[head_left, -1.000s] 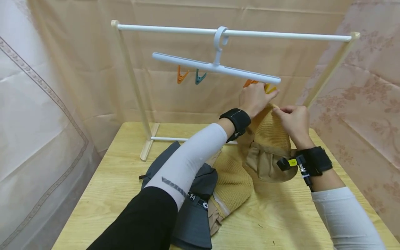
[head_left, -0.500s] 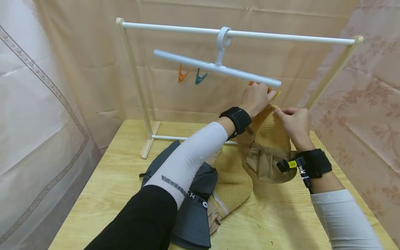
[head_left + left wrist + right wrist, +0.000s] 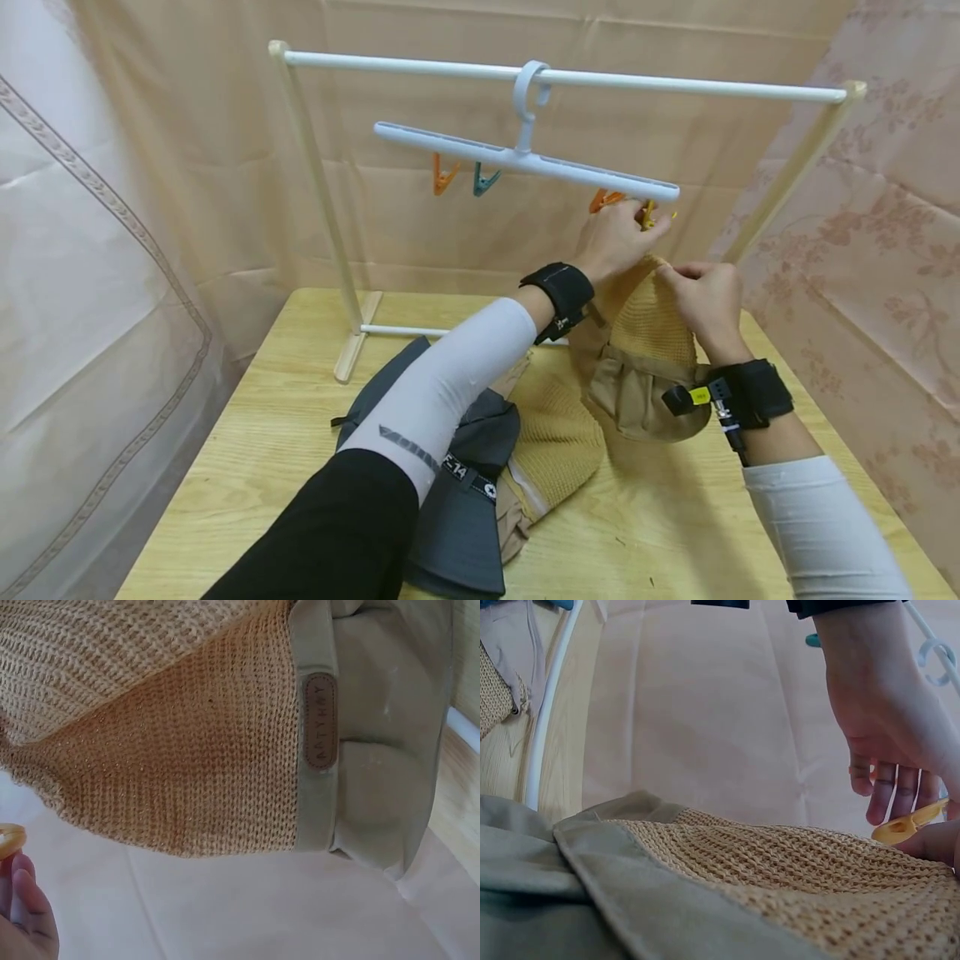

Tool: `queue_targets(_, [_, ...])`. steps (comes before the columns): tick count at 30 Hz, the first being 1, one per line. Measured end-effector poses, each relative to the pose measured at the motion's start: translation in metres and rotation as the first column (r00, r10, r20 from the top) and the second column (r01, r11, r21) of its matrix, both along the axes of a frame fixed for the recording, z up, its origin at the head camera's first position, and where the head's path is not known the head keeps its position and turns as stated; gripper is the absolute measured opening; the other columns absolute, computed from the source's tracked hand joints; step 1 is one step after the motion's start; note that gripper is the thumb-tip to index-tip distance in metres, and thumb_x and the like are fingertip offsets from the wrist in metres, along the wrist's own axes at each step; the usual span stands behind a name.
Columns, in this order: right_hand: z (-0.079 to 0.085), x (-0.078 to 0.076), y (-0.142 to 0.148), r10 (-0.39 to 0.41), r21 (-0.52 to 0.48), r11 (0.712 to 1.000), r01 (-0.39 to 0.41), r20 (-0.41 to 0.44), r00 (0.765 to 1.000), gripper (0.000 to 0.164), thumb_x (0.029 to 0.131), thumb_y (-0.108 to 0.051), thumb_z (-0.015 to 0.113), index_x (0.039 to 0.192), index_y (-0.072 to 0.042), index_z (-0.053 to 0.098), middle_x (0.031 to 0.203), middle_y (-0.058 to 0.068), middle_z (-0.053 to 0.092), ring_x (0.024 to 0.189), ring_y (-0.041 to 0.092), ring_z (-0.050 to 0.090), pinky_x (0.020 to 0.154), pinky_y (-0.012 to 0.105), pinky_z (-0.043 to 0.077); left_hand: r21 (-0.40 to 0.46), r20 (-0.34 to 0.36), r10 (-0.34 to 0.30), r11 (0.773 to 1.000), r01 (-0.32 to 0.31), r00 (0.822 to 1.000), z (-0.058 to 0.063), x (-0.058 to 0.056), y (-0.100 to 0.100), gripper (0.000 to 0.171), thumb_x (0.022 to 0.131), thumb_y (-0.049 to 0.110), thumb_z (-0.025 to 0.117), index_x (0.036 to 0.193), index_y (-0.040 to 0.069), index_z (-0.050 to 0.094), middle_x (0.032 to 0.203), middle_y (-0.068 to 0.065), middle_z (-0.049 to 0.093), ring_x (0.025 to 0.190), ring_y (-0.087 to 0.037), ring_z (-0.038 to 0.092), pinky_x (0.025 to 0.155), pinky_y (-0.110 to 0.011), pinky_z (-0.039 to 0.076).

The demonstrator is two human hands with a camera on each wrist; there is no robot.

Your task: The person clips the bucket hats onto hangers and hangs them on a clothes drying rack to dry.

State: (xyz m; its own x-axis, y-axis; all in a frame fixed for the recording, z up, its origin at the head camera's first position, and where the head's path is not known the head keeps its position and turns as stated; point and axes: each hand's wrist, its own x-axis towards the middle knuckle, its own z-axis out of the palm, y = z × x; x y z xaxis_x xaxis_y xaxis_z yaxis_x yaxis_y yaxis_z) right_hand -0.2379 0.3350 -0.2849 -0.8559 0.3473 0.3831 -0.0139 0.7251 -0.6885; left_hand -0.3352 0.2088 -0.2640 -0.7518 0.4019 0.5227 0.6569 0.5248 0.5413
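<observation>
The left hand (image 3: pixel 615 237) pinches the yellow clip (image 3: pixel 649 215) under the hanger bar's (image 3: pixel 525 160) right end. The right hand (image 3: pixel 705 296) grips the knit cap (image 3: pixel 652 321) just below that clip, crown edge pointing up.

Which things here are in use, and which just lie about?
In use:
- left hand, pinching the yellow clip
- right hand, holding up the tan cap
- hanger on the rack

Lying about:
- second tan cap on the table
- grey cap
- orange clip, teal clip
</observation>
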Motion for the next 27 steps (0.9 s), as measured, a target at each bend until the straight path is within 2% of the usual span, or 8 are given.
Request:
queue_targets(4, [0.001,0.001,0.001,-0.002,-0.008,1.000,0.002,0.003,1.000,0.042,0.092,-0.036,0.065,0.101,0.004,0.075,0.060,-0.024,0.055,0.058,-0.004,0.049,0.052,0.017,0.040,-0.009,0.006,-0.020,1.000,0.020,1.000,0.000,0.004,0.002,0.037,0.091,0.057,0.059,0.094,0.020,0.053,0.074,0.007,0.049,0.063,-0.006,0.046,0.057,-0.016,0.030])
queue_targets(7, [0.000,0.003,0.000,-0.010,-0.005,1.000,0.010,-0.006,1.000,0.041,0.091,-0.035,0.066,0.100,0.004,0.076,0.063,-0.019,0.058,0.058,-0.003,0.049,0.053,0.017,0.040,-0.009,-0.029,0.028,1.000,-0.029,0.999,0.000,0.008,0.005,0.040,0.090,0.058,0.058,0.102,0.020,0.058,0.072,0.007,0.049,0.062,-0.006,0.046,0.056,-0.017,0.032])
queue_targets(10, [0.001,0.005,0.000,-0.015,-0.006,1.000,0.015,-0.015,1.000,0.041,0.091,-0.035,0.067,0.099,0.004,0.076,0.063,-0.020,0.057,0.057,-0.003,0.049,0.052,0.017,0.040,-0.015,-0.062,0.085,0.996,-0.086,0.994,0.002,0.012,0.007,0.039,0.092,0.056,0.057,0.102,0.019,0.063,0.070,0.008,0.052,0.060,-0.005,0.049,0.054,-0.017,0.035])
queue_targets(12, [0.001,0.006,0.000,-0.021,-0.012,1.000,0.021,-0.020,1.000,0.041,0.090,-0.035,0.067,0.098,0.004,0.076,0.062,-0.020,0.056,0.058,-0.004,0.049,0.052,0.016,0.040,-0.022,-0.091,0.110,0.993,-0.112,0.990,0.003,0.013,0.008,0.037,0.094,0.053,0.057,0.097,0.017,0.064,0.068,0.008,0.052,0.058,-0.005,0.048,0.052,-0.017,0.033])
queue_targets(15, [0.003,0.007,-0.001,-0.031,-0.011,0.999,0.030,-0.032,0.999,0.040,0.090,-0.034,0.067,0.098,0.005,0.076,0.064,-0.017,0.059,0.057,-0.004,0.048,0.052,0.015,0.040,-0.021,-0.128,0.127,0.991,-0.130,0.984,0.006,0.013,0.008,0.037,0.095,0.051,0.057,0.082,0.017,0.062,0.062,0.008,0.047,0.052,-0.006,0.043,0.048,-0.017,0.025])
queue_targets(19, [0.002,0.006,-0.006,-0.061,0.005,0.998,0.061,-0.091,0.994,0.038,0.090,-0.032,0.068,0.094,0.005,0.077,0.069,-0.001,0.068,0.053,-0.007,0.046,0.050,0.014,0.038,-0.006,-0.134,0.124,0.992,-0.126,0.983,0.008,0.010,0.005,0.045,0.097,0.048,0.054,0.065,0.017,0.049,0.056,0.007,0.037,0.048,-0.007,0.035,0.047,-0.018,0.015])
queue_targets(24, [-0.005,0.003,-0.015,-0.071,0.069,0.994,0.087,-0.212,0.975,0.031,0.090,-0.023,0.067,0.084,0.005,0.077,0.076,0.023,0.072,0.048,-0.014,0.037,0.050,0.013,0.033,-0.017,-0.115,0.152,0.988,-0.155,0.982,0.010,0.009,0.000,0.048,0.099,0.044,0.051,0.059,0.019,0.043,0.055,0.007,0.036,0.049,-0.009,0.036,0.046,-0.019,0.016])
queue_targets(27, [-0.011,-0.001,-0.022,-0.037,0.144,0.986,0.078,-0.269,0.962,0.029,0.090,-0.019,0.065,0.079,0.006,0.077,0.071,0.024,0.071,0.046,-0.018,0.031,0.049,0.011,0.029,-0.037,-0.140,0.196,0.978,-0.203,0.970,0.010,0.010,-0.002,0.048,0.100,0.042,0.049,0.058,0.020,0.043,0.055,0.008,0.036,0.048,-0.009,0.037,0.044,-0.020,0.017])
